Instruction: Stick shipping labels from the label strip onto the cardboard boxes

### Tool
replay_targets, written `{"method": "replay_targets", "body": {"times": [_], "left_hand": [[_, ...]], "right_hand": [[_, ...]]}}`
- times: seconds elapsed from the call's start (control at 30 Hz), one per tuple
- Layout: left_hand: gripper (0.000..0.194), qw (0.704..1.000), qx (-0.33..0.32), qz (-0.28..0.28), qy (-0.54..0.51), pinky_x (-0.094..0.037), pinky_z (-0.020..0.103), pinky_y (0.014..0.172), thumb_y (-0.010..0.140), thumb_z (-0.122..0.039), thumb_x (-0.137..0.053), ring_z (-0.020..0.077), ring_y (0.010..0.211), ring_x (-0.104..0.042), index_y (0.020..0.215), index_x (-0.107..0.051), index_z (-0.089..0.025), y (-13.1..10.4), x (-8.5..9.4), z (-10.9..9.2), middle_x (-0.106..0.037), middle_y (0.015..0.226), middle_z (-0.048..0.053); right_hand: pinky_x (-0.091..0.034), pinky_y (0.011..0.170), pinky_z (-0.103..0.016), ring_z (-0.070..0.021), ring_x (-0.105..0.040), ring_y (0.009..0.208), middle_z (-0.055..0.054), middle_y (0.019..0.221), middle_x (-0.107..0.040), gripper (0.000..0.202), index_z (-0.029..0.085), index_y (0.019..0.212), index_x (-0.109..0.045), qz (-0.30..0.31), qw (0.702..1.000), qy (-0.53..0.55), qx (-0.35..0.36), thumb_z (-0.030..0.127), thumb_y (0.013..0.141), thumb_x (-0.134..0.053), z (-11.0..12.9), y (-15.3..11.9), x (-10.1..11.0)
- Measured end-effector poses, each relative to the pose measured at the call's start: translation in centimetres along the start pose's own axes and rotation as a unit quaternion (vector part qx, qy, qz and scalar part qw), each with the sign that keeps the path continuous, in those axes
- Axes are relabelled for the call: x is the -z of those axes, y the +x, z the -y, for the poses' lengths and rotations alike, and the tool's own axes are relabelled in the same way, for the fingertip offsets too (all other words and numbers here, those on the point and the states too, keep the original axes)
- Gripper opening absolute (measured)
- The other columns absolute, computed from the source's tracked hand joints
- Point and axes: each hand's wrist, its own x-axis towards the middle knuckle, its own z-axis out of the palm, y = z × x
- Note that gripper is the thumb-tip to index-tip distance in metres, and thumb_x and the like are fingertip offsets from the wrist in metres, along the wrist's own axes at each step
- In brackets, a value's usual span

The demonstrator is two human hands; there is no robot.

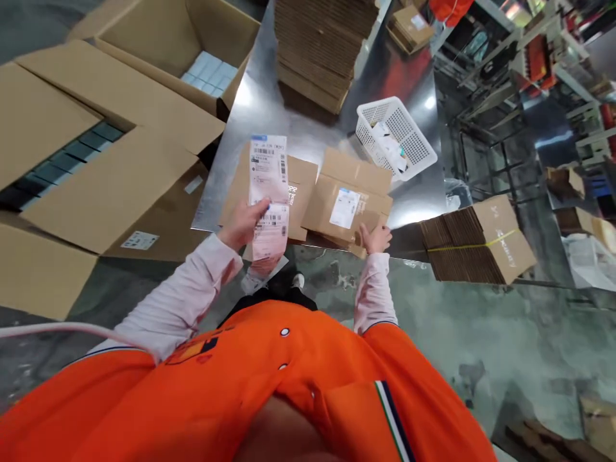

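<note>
My left hand [246, 223] is closed on a strip of shipping labels [268, 170], its thumb on top of the paper. The strip hangs down past the near edge of the metal table [301, 138]. Under the strip lies a flat brown carton [301, 179] with white print. My right hand [375, 238] rests at the near right corner of another brown carton [327, 196], which bears a white label [344, 208]. Its fingers bend around the carton's edge, and the fingertips are partly hidden.
A tall stack of flat cardboard [322, 51] stands at the table's back. A white basket [418, 144] holds small packets. Large open boxes [144, 115] with small boxes inside stand at left. A strapped cardboard bundle [481, 240] sits at right.
</note>
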Motion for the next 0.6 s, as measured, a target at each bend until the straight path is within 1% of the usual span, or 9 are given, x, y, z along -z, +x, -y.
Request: {"method": "replay_targets", "body": {"times": [0.07,0.13,0.17,0.23,0.3,0.37,0.43,0.53,0.6], "left_hand": [[0.051,1.000,-0.012,0.008,0.024,-0.056,0.029,0.070,0.063,-0.042,-0.089,0.0195,0.075,-0.068,0.099,-0.067,-0.012,-1.5,-0.7,1.0,-0.073,0.088,0.007],[0.061,0.996,0.000,0.047,0.081,-0.055,0.030,0.070,0.055,-0.049,-0.091,0.0212,0.077,-0.068,0.098,-0.069,-0.011,-2.8,-1.0,1.9,-0.074,0.090,0.009],[0.064,0.991,0.011,0.071,0.116,-0.055,0.030,0.070,0.052,-0.052,-0.091,0.0224,0.077,-0.068,0.097,-0.070,-0.011,-3.3,-0.9,2.1,-0.074,0.089,0.010],[0.067,0.984,-0.001,0.094,0.154,-0.055,0.032,0.074,0.050,-0.055,-0.091,0.0248,0.083,-0.069,0.095,-0.072,-0.011,-3.7,-0.4,2.1,-0.074,0.091,0.011],[0.066,0.987,-0.050,0.075,0.136,-0.055,0.033,0.081,0.049,-0.055,-0.092,0.0254,0.090,-0.069,0.096,-0.074,-0.012,-3.6,0.5,1.8,-0.075,0.095,0.011],[0.061,0.990,-0.074,0.040,0.110,-0.055,0.032,0.080,0.049,-0.056,-0.092,0.0236,0.085,-0.068,0.089,-0.075,-0.012,-3.2,1.4,1.6,-0.075,0.091,0.010],[0.055,0.991,-0.066,0.013,0.119,-0.053,0.029,0.071,0.050,-0.057,-0.090,0.0203,0.073,-0.065,0.078,-0.073,-0.012,-3.0,2.1,1.8,-0.073,0.080,0.008],[0.048,0.984,-0.078,-0.036,0.158,-0.046,0.025,0.061,0.059,-0.058,-0.083,0.0157,0.064,-0.058,0.067,-0.069,-0.013,-3.0,2.3,3.0,-0.067,0.067,0.004],[0.047,0.973,-0.100,-0.099,0.182,-0.040,0.024,0.056,0.067,-0.057,-0.077,0.0136,0.059,-0.052,0.057,-0.059,-0.015,-2.9,2.1,3.9,-0.057,0.057,0.001]], "right_hand": [[-0.057,0.098,-0.050,-0.0323,-0.066,0.114,-0.023,0.130,-0.064,0.074,0.010,0.133,-0.061,0.100,0.994,0.055,0.002,0.048,0.072,-0.081,2.6,-1.9,-0.7],[-0.061,0.093,-0.045,-0.0262,-0.070,0.103,-0.014,0.122,-0.070,0.071,0.017,0.127,-0.065,0.240,0.946,0.209,0.057,0.052,0.069,-0.084,5.9,-5.2,-3.4],[-0.061,0.094,-0.044,-0.0246,-0.071,0.101,-0.012,0.118,-0.072,0.065,0.018,0.122,-0.068,0.267,0.921,0.274,0.076,0.056,0.072,-0.080,7.5,-7.1,-5.1],[-0.061,0.094,-0.043,-0.0244,-0.072,0.101,-0.009,0.109,-0.076,0.055,0.019,0.107,-0.073,0.289,0.889,0.345,0.084,0.064,0.077,-0.072,9.8,-10.6,-7.8],[-0.061,0.093,-0.044,-0.0256,-0.073,0.100,-0.009,0.103,-0.078,0.053,0.019,0.098,-0.074,0.323,0.872,0.360,0.079,0.066,0.076,-0.073,11.0,-12.7,-9.1],[-0.061,0.092,-0.043,-0.0258,-0.073,0.098,-0.008,0.104,-0.078,0.055,0.019,0.101,-0.074,0.358,0.859,0.356,0.084,0.062,0.068,-0.081,11.4,-12.9,-9.2],[-0.060,0.091,-0.041,-0.0250,-0.073,0.095,-0.008,0.103,-0.078,0.056,0.018,0.104,-0.075,0.356,0.862,0.347,0.099,0.058,0.066,-0.085,11.9,-11.8,-8.9],[-0.059,0.090,-0.040,-0.0246,-0.073,0.091,-0.006,0.095,-0.079,0.041,0.019,0.094,-0.078,0.343,0.877,0.300,0.154,0.054,0.071,-0.082,12.8,-9.6,-8.6],[-0.058,0.088,-0.039,-0.0243,-0.073,0.087,-0.005,0.089,-0.078,0.032,0.021,0.088,-0.080,0.348,0.880,0.268,0.181,0.050,0.076,-0.079,13.4,-8.9,-9.0]]}}
